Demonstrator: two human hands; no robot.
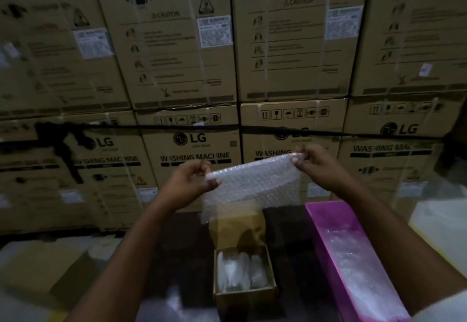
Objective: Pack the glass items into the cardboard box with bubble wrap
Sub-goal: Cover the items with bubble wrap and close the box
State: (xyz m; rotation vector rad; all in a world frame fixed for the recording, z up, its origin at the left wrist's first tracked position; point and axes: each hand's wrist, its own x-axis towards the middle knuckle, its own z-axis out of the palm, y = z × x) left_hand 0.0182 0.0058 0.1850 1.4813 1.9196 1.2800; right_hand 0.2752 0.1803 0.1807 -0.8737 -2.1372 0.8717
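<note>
I hold a sheet of bubble wrap [249,185] up in the air by its top edge. My left hand [188,182] pinches its upper left corner and my right hand [312,163] pinches its upper right corner. The sheet hangs down between them. Below it, a small open cardboard box [243,294] sits on a dark table, its lid flap standing up behind. Inside the box lie wrapped glass items [241,273], pale and side by side.
A pink tray [328,218] with more bubble wrap stands to the right of the box. A wall of stacked washing machine cartons [192,144] fills the background. Flat cardboard [32,268] lies at the lower left, a pale object [439,223] at the right.
</note>
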